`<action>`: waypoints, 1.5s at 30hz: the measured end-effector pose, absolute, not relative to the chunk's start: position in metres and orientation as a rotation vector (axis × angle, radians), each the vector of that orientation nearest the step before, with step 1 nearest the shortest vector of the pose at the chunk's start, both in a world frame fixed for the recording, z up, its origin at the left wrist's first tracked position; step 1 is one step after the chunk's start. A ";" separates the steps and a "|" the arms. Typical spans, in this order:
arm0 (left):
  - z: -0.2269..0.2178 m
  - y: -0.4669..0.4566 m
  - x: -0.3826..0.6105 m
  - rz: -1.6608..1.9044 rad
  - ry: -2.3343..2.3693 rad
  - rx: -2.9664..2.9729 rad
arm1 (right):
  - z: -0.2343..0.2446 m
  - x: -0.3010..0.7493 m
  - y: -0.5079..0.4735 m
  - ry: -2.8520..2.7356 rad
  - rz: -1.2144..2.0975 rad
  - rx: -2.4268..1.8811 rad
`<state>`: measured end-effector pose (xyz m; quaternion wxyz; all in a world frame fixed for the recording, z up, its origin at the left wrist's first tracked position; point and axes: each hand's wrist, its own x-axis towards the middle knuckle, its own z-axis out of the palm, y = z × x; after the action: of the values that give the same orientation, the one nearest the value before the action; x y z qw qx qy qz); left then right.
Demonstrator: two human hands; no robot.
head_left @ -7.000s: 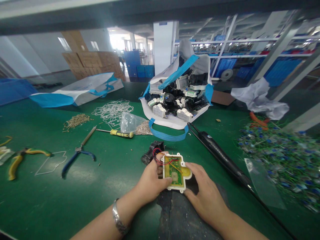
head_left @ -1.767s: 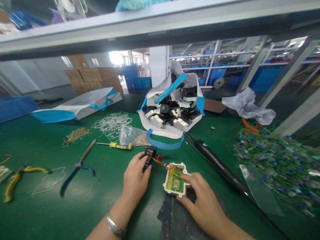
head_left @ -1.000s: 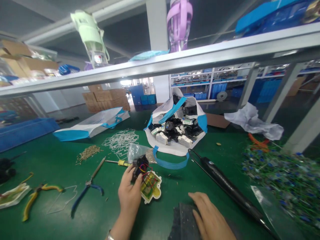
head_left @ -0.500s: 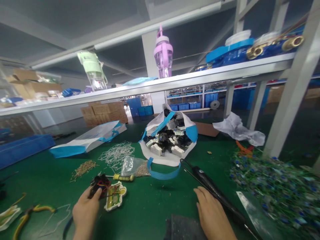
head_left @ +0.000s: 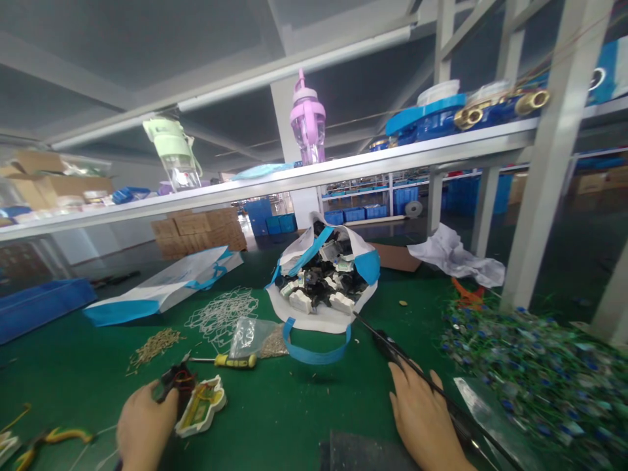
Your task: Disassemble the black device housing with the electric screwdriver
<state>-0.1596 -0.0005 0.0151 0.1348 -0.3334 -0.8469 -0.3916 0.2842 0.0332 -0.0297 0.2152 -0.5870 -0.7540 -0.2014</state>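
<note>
My left hand (head_left: 141, 426) is low at the left, fingers closed round a black part (head_left: 173, 381) with red wires. The wires run to a white housing with a yellow-green circuit board (head_left: 202, 405), which lies on the green table (head_left: 304, 405) beside that hand. My right hand (head_left: 426, 418) rests at the lower right with its fingers laid over the long black electric tool (head_left: 398, 353), whose cable trails to the right.
A white-and-blue bag of black and white parts (head_left: 324, 288) stands mid-table. A yellow screwdriver (head_left: 230, 360), a clear bag (head_left: 250, 335), white wire frames (head_left: 223, 313) and screws (head_left: 154, 345) lie left. A heap of green-blue scraps (head_left: 530, 366) fills the right. A shelf (head_left: 343, 171) runs overhead.
My left hand has carried the black part and housing down to the left side of the table. My right hand has moved onto the black tool. The view has tilted upward.
</note>
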 end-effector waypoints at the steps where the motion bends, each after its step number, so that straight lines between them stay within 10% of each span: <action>1: 0.018 0.001 -0.153 -1.085 -2.396 -0.989 | -0.029 0.284 0.033 -2.107 -0.558 -1.665; 21: 0.041 0.196 0.132 -0.457 -1.362 -2.329 | -0.021 0.278 0.032 -2.103 -0.496 -1.953; 37: 0.039 0.174 0.109 -0.264 -1.557 -2.143 | -0.025 0.278 0.031 -2.049 -0.357 -1.802; 45: 0.043 0.068 0.051 -0.526 -1.601 -2.175 | -0.014 0.264 0.020 -1.761 0.589 -1.135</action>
<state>0.0508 0.0676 0.0432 0.1938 -0.7755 -0.5709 -0.1875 0.2640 0.0198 -0.0142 0.4640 -0.4618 -0.7169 0.2398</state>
